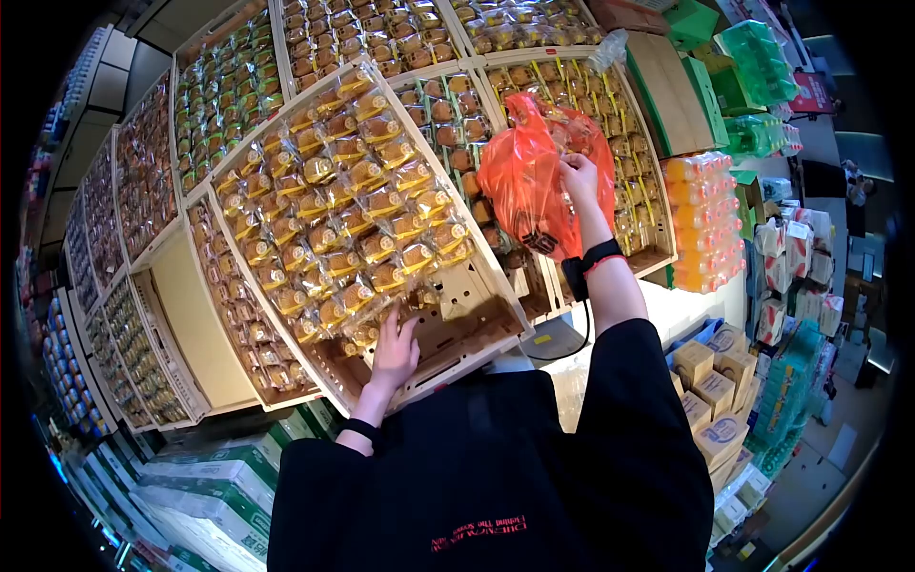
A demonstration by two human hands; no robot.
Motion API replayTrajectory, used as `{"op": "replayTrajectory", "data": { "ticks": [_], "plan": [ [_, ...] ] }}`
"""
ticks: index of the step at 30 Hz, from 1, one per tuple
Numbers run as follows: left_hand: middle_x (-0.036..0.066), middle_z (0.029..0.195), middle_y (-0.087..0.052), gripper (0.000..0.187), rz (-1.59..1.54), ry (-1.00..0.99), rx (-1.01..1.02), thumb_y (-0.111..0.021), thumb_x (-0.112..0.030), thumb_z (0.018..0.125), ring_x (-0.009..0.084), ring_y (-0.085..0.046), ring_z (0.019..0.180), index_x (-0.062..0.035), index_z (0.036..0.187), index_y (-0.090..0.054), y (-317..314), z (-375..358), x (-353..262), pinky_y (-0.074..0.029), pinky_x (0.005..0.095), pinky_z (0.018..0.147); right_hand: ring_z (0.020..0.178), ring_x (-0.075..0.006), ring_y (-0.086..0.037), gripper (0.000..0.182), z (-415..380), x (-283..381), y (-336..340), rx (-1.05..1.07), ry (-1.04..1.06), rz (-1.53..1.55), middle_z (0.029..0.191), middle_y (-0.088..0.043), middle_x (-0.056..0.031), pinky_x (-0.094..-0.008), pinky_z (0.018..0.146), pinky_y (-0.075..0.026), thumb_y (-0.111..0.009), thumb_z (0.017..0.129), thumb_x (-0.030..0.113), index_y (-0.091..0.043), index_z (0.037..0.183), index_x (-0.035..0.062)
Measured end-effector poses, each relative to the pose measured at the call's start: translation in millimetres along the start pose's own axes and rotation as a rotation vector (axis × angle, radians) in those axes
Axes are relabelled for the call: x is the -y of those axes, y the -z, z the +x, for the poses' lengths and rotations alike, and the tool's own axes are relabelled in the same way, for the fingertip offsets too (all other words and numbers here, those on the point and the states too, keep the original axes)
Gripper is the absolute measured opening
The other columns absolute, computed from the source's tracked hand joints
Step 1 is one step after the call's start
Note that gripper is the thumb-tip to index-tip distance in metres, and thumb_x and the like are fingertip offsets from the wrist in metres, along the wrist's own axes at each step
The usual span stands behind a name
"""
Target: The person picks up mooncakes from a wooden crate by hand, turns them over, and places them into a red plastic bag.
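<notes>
A tilted wooden tray point(477, 324) holds rows of small round brown cakes point(367, 214) in clear and yellow wrappers, with bare slats showing at its near end. My left hand point(393, 355) is over that near end, fingers stretched out, fingertips right at the lowest row of wrapped cakes. Up to the right, my right hand point(579, 176) pinches the edge of a red plastic bag point(529, 186), which bulges and has dark print near its bottom. The bag hangs over neighbouring trays of wrapped cakes, hiding part of them. What is inside it is hidden by the film.
More wooden trays of wrapped cakes point(229, 114) spread behind and to the left; one bare tray panel point(205, 315) lies among them. At right stand orange drink bottles point(703, 224), green bottles point(758, 57) and cardboard boxes point(715, 391). Green-and-white cartons point(214, 491) are stacked at lower left.
</notes>
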State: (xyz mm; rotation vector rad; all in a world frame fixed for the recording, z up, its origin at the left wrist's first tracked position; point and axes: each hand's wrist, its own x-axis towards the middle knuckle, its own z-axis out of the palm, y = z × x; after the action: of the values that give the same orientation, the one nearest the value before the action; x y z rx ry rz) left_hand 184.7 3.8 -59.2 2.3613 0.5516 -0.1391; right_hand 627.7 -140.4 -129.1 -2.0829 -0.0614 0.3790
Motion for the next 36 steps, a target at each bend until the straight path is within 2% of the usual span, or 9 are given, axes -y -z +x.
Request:
{"op": "replayTrajectory", "data": {
  "ticks": [6,13,18,20,23,29,31,34,36],
  "plan": [
    [0.022,0.134,-0.03,0.045,-0.037,-0.04,-0.066,-0.055,-0.003,0.074,0.0389,-0.037,0.118,-0.0059,0.119,-0.047,17.0,7.0,-3.9,-0.035,0.0432,0.098,0.064,-0.0084,-0.055,0.012,-69.2,33.2,49.2,-0.007,0.238,0.106,0.068,-0.059,-0.0023,-0.0226,0.061,-0.044,-0.065,0.076,0.01,-0.057,0.075,-0.0003],
    [0.014,0.121,-0.049,0.03,-0.136,-0.133,-0.135,-0.054,-0.003,0.079,0.0305,-0.05,0.11,-0.0054,0.109,-0.054,37.0,27.5,-32.1,-0.045,0.0363,0.087,0.066,-0.0043,-0.046,0.009,-160.2,70.0,90.8,0.145,0.038,0.585,0.072,-0.05,0.0039,-0.0193,0.063,-0.04,-0.061,0.079,0.002,-0.052,0.078,0.0044],
    [0.011,0.119,-0.051,0.038,-1.627,0.416,0.405,-0.048,-0.026,0.093,0.0213,-0.055,0.103,-0.0039,0.123,-0.04,48.0,46.1,-72.5,-0.047,0.0343,0.089,0.071,-0.0201,-0.056,0.006,-238.3,142.7,60.0,0.561,0.513,-0.134,0.074,-0.056,-0.0091,-0.0298,0.066,-0.044,-0.06,0.075,0.0,-0.055,0.078,0.0],
    [0.01,0.117,-0.051,0.041,-1.725,0.444,0.489,-0.049,-0.027,0.092,0.0188,-0.055,0.102,-0.0038,0.124,-0.039,49.5,48.2,-78.0,-0.048,0.0345,0.088,0.074,-0.0298,-0.055,0.007,-258.1,138.8,33.9,0.76,0.646,-0.171,0.077,-0.055,-0.0121,-0.0342,0.067,-0.045,-0.061,0.074,0.001,-0.057,0.079,0.0025],
    [0.009,0.115,-0.049,0.044,-1.687,0.456,0.519,-0.048,-0.028,0.092,0.0178,-0.055,0.103,-0.0042,0.127,-0.036,47.2,44.3,-78.0,-0.051,0.0354,0.085,0.076,-0.0218,-0.057,0.01,-277.7,137.5,8.1,0.99,0.787,-0.148,0.079,-0.056,-0.0081,-0.0306,0.066,-0.046,-0.064,0.074,0.002,-0.058,0.081,0.0028],
    [0.012,0.124,-0.047,0.046,-1.897,0.387,0.549,-0.04,-0.033,0.093,0.0236,-0.053,0.109,-0.0038,0.127,-0.038,51.1,29.6,-61.5,-0.049,0.0374,0.086,0.075,-0.019,-0.058,0.012,-258.9,129.3,6.4,0.723,0.448,-0.009,0.08,-0.058,-0.0089,-0.0297,0.068,-0.046,-0.064,0.077,0.007,-0.058,0.084,-0.0002],
    [0.011,0.125,-0.047,0.049,-1.86,0.384,0.534,-0.037,-0.038,0.092,0.0252,-0.054,0.108,-0.0035,0.127,-0.039,50.2,29.5,-59.8,-0.049,0.0379,0.085,0.079,-0.016,-0.058,0.017,-252.3,119.6,2.5,0.756,0.428,-0.055,0.085,-0.059,-0.0084,-0.028,0.071,-0.047,-0.064,0.078,0.009,-0.057,0.09,-0.0017],
    [0.012,0.119,-0.052,0.049,-1.852,0.404,0.589,-0.035,-0.039,0.093,0.0239,-0.058,0.099,-0.0034,0.126,-0.04,46.0,29.5,-54.2,-0.05,0.0337,0.081,0.087,-0.0132,-0.057,0.033,-256.8,119.5,-2.6,0.975,-0.008,0.188,0.096,-0.059,-0.0085,-0.0259,0.075,-0.048,-0.063,0.081,0.012,-0.052,0.109,-0.0022],
    [0.013,0.106,-0.058,0.052,-1.632,0.462,0.599,-0.035,-0.042,0.091,0.0204,-0.062,0.086,-0.0013,0.122,-0.044,45.6,31.8,-53.3,-0.052,0.032,0.075,0.086,-0.0132,-0.057,0.034,-258.0,109.8,-8.2,1.034,0.062,0.165,0.096,-0.059,-0.0088,-0.0263,0.075,-0.048,-0.064,0.081,0.013,-0.053,0.109,-0.0018]
  ]
}}
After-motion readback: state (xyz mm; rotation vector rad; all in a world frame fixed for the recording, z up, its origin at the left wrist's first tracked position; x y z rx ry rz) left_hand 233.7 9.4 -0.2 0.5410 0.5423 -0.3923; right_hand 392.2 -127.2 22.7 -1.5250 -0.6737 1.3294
